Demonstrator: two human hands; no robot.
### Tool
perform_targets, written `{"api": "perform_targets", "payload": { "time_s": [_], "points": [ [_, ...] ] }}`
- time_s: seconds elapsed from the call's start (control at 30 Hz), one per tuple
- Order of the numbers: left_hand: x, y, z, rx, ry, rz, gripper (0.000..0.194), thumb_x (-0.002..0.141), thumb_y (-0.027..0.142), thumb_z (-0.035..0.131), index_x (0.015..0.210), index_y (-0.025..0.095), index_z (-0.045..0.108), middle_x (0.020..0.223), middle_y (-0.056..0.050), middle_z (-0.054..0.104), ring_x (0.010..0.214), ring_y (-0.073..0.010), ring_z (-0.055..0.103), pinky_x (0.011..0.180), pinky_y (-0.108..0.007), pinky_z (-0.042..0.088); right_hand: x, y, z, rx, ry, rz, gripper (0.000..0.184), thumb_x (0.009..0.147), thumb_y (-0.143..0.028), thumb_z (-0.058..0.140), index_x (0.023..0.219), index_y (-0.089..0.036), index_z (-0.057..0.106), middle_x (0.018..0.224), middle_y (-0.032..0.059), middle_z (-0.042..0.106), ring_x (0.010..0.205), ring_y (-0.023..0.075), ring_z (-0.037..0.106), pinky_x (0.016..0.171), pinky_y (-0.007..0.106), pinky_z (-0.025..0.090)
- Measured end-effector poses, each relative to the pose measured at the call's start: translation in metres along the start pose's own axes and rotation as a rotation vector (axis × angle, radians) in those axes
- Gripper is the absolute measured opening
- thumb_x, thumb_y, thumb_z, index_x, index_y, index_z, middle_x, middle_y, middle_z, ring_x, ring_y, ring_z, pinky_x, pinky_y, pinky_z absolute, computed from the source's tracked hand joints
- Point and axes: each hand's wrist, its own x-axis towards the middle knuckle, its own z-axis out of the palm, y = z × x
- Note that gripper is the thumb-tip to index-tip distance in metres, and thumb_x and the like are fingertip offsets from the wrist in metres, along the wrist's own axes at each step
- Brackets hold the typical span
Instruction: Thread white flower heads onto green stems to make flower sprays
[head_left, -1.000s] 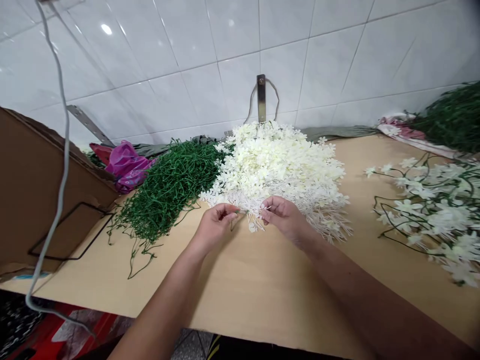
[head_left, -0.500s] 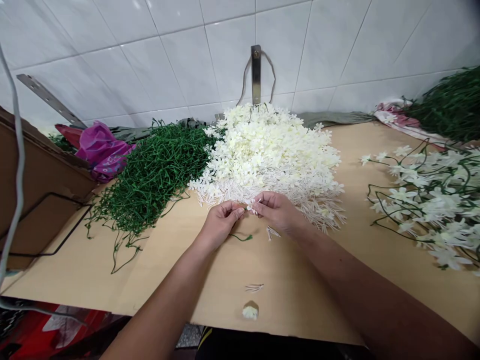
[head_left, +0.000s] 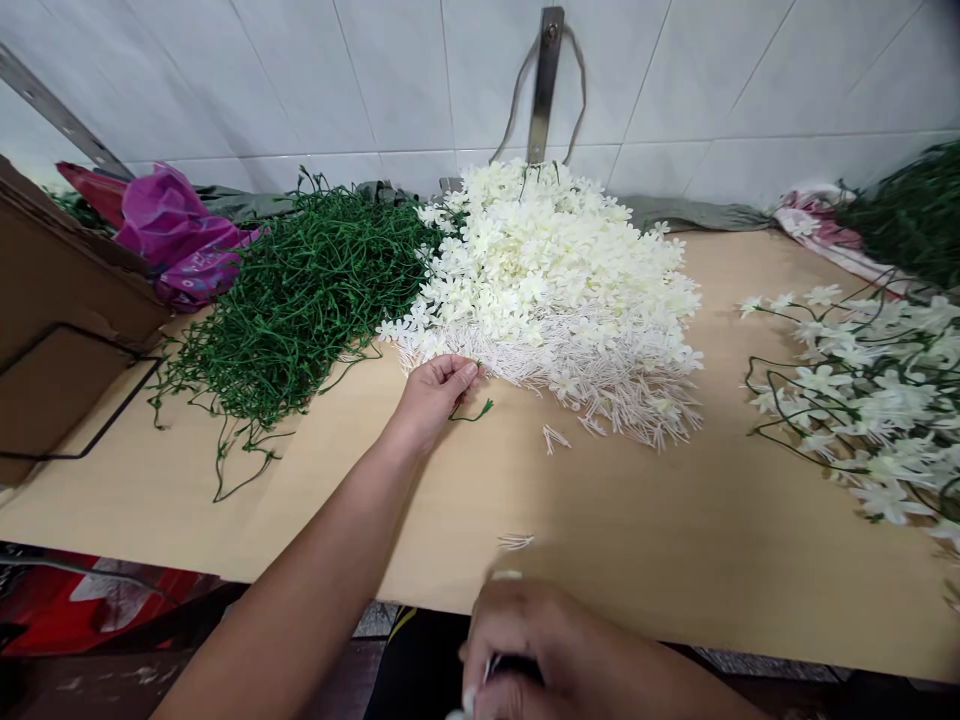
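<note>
My left hand [head_left: 439, 395] is closed in a pinch on a green artificial stem [head_left: 474, 412], whose branched end sticks out below the fingers above the tabletop. Down at the front table edge, my right hand [head_left: 525, 640] is closed, with a small white piece [head_left: 469, 700] showing between thumb and fingers; blur hides its exact shape. Beyond my left hand lies a heap of white artificial flowers [head_left: 555, 260] with pale thin strands [head_left: 622, 385] along its front. A pile of green stems [head_left: 315, 290] sits to its left.
Assembled white flowers on green stems [head_left: 870, 400] lie at the right. Loose white strands [head_left: 516, 541] rest near the front of the tan table [head_left: 315, 540]. A cardboard box [head_left: 60, 330] and a purple bag [head_left: 172, 240] stand left. A metal bracket [head_left: 545, 85] rises against the tiled wall.
My right hand has left the left hand and moved down to the front table edge. My left hand keeps its pinch on the green stem. The view has shifted slightly.
</note>
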Motion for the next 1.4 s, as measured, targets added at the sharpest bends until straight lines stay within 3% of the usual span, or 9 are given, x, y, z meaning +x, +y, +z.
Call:
{"api": "perform_targets", "payload": {
  "time_s": [0.07,0.17,0.33,0.43,0.53,0.77,0.9,1.23,1.4],
  "points": [
    [0.000,-0.001,0.000,0.004,-0.011,0.003,0.024,0.057,0.033,0.069,0.061,0.014,0.055,0.049,0.005,0.050,0.040,-0.0035,0.038,0.039,-0.018,0.029,0.003,0.009,-0.003,-0.096,0.141,0.076,0.005,0.072,-0.017,0.051,0.071,-0.017,0.057,0.074,0.0028,0.059,0.070,0.0112,0.054,0.063,0.021,0.041],
    [0.000,-0.001,0.000,0.021,-0.028,0.015,0.022,0.057,0.031,0.068,0.060,0.013,0.056,0.047,0.005,0.049,0.040,-0.0032,0.037,0.039,-0.018,0.028,0.014,0.014,-0.023,-0.064,0.265,0.119,0.008,0.074,-0.023,0.050,0.071,-0.017,0.052,0.068,0.0017,0.055,0.063,0.0110,0.051,0.058,0.022,0.040],
    [-0.001,0.000,-0.001,0.048,-0.096,-0.006,0.017,0.058,0.026,0.067,0.060,0.013,0.057,0.050,0.004,0.052,0.043,-0.0034,0.040,0.042,-0.017,0.030,0.026,0.011,-0.072,-0.136,0.593,0.000,0.017,0.071,-0.032,0.056,0.066,-0.017,0.050,0.064,0.0008,0.053,0.063,0.0118,0.049,0.062,0.026,0.040],
    [-0.004,0.001,-0.001,0.103,-0.177,-0.014,0.013,0.060,0.024,0.065,0.062,0.014,0.058,0.056,0.002,0.056,0.049,-0.0053,0.046,0.047,-0.018,0.034,0.029,0.010,-0.092,0.042,0.713,-0.051,0.021,0.067,-0.035,0.061,0.067,-0.018,0.050,0.062,-0.0008,0.054,0.060,0.0106,0.050,0.063,0.027,0.040],
    [-0.006,0.001,-0.001,0.217,-0.280,-0.001,0.011,0.064,0.025,0.061,0.064,0.014,0.059,0.061,0.000,0.058,0.053,-0.0070,0.049,0.050,-0.019,0.036,0.037,0.011,-0.098,0.270,0.736,-0.102,0.024,0.062,-0.035,0.066,0.066,-0.017,0.050,0.060,-0.0023,0.054,0.060,0.0093,0.051,0.064,0.026,0.040],
    [-0.007,0.003,0.000,0.332,-0.394,0.027,0.016,0.070,0.028,0.055,0.065,0.013,0.057,0.059,0.001,0.053,0.054,-0.0070,0.046,0.051,-0.019,0.035,0.063,0.020,-0.095,0.535,0.608,-0.094,0.023,0.061,-0.032,0.068,0.063,-0.015,0.052,0.056,-0.0028,0.055,0.056,0.0073,0.049,0.061,0.024,0.040],
    [-0.005,0.002,0.000,0.354,-0.412,0.005,0.016,0.070,0.028,0.054,0.066,0.013,0.054,0.057,0.003,0.050,0.048,-0.0043,0.039,0.045,-0.017,0.030,0.064,0.020,-0.096,0.553,0.593,-0.093,0.023,0.061,-0.032,0.068,0.062,-0.015,0.052,0.054,-0.0029,0.055,0.055,0.0066,0.049,0.059,0.023,0.039],
    [-0.006,0.004,0.003,0.418,-0.398,-0.014,0.018,0.072,0.027,0.051,0.060,0.013,0.048,0.045,0.008,0.038,0.036,-0.0016,0.025,0.036,-0.018,0.018,0.066,0.025,-0.093,0.557,0.697,-0.124,0.025,0.058,-0.033,0.069,0.063,-0.016,0.052,0.055,-0.0038,0.056,0.054,0.0060,0.050,0.057,0.022,0.043],
    [-0.007,0.004,0.005,0.434,-0.400,-0.021,0.014,0.072,0.024,0.050,0.063,0.014,0.049,0.042,0.009,0.035,0.034,-0.0017,0.023,0.036,-0.018,0.017,0.068,0.026,-0.091,0.397,0.737,-0.161,0.023,0.061,-0.033,0.066,0.064,-0.016,0.051,0.054,-0.0047,0.054,0.052,0.0058,0.050,0.054,0.022,0.045]
  ]
}}
